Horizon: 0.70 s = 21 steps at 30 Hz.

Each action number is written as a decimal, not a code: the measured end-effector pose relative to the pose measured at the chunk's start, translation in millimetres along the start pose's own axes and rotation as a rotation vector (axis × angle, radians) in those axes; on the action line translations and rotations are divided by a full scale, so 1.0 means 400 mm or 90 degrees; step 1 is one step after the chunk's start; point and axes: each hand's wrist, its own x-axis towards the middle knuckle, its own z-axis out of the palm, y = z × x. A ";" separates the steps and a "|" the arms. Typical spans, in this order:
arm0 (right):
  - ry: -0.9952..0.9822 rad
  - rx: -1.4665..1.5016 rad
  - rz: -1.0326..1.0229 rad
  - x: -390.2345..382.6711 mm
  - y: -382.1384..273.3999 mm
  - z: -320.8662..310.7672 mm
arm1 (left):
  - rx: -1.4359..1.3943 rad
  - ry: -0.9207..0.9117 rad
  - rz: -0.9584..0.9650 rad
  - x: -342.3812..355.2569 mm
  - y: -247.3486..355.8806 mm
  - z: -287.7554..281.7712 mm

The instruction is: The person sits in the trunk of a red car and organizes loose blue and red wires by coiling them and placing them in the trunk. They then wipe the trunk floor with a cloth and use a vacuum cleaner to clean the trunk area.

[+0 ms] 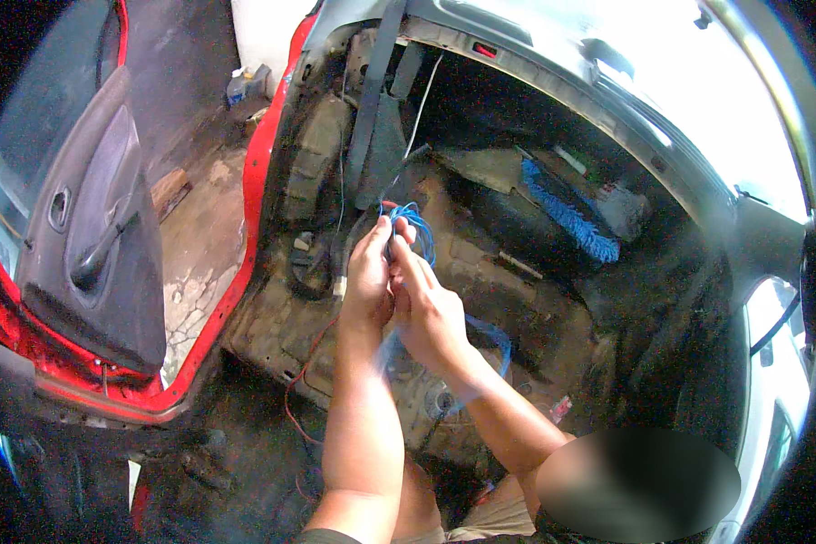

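My left hand [369, 276] and my right hand [432, 317] meet in the middle of the view, thumbs up and fingers closed. Between their fingertips they grip a coiled bundle of thin blue wire [415, 224], whose loops stick out beyond the fingers. A blurred blue strand [497, 337] curves down beside my right wrist. On the left of my left forearm, a thin red wire [290, 408] hangs in a bend. The fingers hide the middle of the bundle.
I am inside a stripped car body with a dirty bare floor [553, 317]. A red-edged door [91, 236] stands open at left. A dark belt strap [376, 109] hangs ahead. A blue fluffy duster [571, 213] lies at far right. A blurred patch covers the lower right.
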 end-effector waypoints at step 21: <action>-0.030 -0.072 0.287 -0.264 0.342 -0.219 | -0.188 -0.100 -0.047 -0.022 0.038 -0.033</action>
